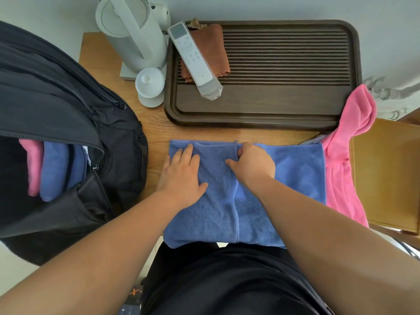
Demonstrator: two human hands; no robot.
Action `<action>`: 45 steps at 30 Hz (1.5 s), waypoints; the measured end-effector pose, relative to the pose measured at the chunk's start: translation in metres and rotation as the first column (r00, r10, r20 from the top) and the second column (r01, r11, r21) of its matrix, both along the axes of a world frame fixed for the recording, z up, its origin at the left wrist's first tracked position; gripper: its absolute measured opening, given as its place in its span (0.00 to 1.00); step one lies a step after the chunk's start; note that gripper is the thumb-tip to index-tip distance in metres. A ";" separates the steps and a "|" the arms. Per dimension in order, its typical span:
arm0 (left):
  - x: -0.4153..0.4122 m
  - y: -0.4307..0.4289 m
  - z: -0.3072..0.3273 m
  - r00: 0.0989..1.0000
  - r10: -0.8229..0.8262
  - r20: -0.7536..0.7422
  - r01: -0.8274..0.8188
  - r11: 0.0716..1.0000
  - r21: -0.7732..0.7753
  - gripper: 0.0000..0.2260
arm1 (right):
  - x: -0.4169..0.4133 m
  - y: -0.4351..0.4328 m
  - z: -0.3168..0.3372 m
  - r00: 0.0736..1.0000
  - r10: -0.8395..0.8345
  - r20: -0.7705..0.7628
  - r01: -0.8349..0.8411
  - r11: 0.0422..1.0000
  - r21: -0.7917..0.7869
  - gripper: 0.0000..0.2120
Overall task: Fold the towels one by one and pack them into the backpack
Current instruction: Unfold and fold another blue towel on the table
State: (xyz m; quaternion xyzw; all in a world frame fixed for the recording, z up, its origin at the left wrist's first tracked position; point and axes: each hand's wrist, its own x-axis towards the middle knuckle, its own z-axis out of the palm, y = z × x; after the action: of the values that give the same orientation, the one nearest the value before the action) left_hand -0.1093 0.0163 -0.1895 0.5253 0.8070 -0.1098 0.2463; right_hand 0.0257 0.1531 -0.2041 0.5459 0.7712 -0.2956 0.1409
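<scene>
While my left hand [181, 171] presses flat on the folded flap, my right hand [252, 164] pinches the blue towel [295, 169] at its fold edge. Its unfolded length runs rightward, nearer that right hand.

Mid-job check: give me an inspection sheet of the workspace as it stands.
Surface: wooden table, crowded.
Job's things: blue towel partly folded; pink towel waiting at its right; backpack open, pink and blue towels inside.
Clutter: kettle, lidded cup, tea tray holding remote and brown cloth.
Grippers: left hand flat on towel; right hand pinching fold edge.
Cables: nothing seen.
Surroundings: wall, wooden chair.
</scene>
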 end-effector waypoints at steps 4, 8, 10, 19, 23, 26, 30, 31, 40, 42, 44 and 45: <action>0.000 -0.010 -0.017 1.000 0.007 0.024 -0.005 0.998 -0.068 0.49 | 0.002 -0.004 -0.003 0.996 -0.013 -0.090 0.014 1.000 0.010 0.12; -0.008 -0.006 -0.027 0.998 0.014 0.060 -0.010 0.998 -0.068 0.54 | 0.011 0.004 -0.006 0.959 -0.182 -0.215 0.168 0.982 -0.086 0.06; -0.011 -0.002 -0.030 0.999 0.011 0.051 -0.008 0.998 -0.066 0.56 | 0.014 0.008 -0.004 0.953 -0.183 -0.240 0.157 0.980 -0.123 0.06; 0.017 -0.006 -0.013 0.995 -0.001 -0.096 0.002 1.000 0.008 0.46 | 0.051 0.003 0.014 0.966 0.220 -0.138 -0.209 0.974 0.089 0.14; 0.063 -0.018 0.001 0.989 0.124 -0.077 -0.105 0.971 0.215 0.22 | 0.076 0.004 0.016 0.908 0.419 0.005 -0.419 0.907 0.050 0.23; 0.101 -0.029 0.007 0.977 0.215 0.008 -0.213 0.959 0.189 0.15 | 0.087 0.004 0.017 0.866 0.500 -0.021 -0.498 0.866 0.051 0.24; 0.138 -0.046 0.011 0.956 0.285 0.072 -0.291 0.951 0.103 0.15 | 0.094 0.001 0.020 0.826 0.563 0.020 -0.562 0.821 0.098 0.26; 0.144 -0.051 0.010 0.954 0.289 0.081 -0.296 0.950 0.095 0.16 | 0.096 0.000 0.019 0.823 0.568 0.020 -0.568 0.820 0.073 0.28; 0.168 -0.071 -0.015 0.950 0.303 0.077 -0.304 0.953 0.003 0.23 | 0.110 0.000 0.004 0.695 0.703 0.149 -0.707 0.706 -0.036 0.46; 0.168 -0.072 -0.020 0.957 0.285 0.046 -0.287 0.958 0.027 0.23 | 0.110 0.000 0.003 0.691 0.706 0.155 -0.711 0.702 -0.031 0.46; 0.170 -0.072 -0.024 0.962 0.273 0.020 -0.274 0.960 0.056 0.21 | 0.108 0.000 0.003 0.701 0.695 0.159 -0.700 0.713 -0.028 0.44; 0.171 -0.074 -0.025 0.962 0.272 0.010 -0.272 0.960 0.069 0.20 | 0.107 -0.001 0.004 0.706 0.688 0.166 -0.696 0.718 -0.010 0.43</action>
State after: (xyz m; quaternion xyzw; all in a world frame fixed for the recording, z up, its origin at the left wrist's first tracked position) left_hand 0.0616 -0.0573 -0.2145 0.4177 0.8749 -0.0465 0.2405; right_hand 0.1323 0.1523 -0.1997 0.2421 0.9134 -0.1565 0.2875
